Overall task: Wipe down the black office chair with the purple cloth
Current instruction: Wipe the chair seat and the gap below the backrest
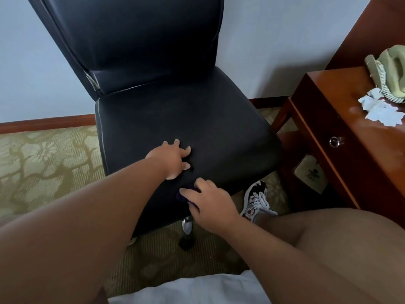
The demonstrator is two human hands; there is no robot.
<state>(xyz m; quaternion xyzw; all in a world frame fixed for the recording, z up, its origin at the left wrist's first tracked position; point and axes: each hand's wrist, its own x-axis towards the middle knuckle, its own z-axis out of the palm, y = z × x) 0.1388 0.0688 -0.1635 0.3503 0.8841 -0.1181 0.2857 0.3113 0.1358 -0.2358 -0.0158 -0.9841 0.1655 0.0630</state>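
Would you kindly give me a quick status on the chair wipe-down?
Left hand rests on black office chair seat. Right hand holds purple cloth at seat's front edge. Desk beside chair.

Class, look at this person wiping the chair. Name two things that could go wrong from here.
The left hand rests on the black office chair, which stands on a caster, so it might roll away. The purple cloth is bunched small under the right hand at the seat's front edge, so wiping may miss patches.
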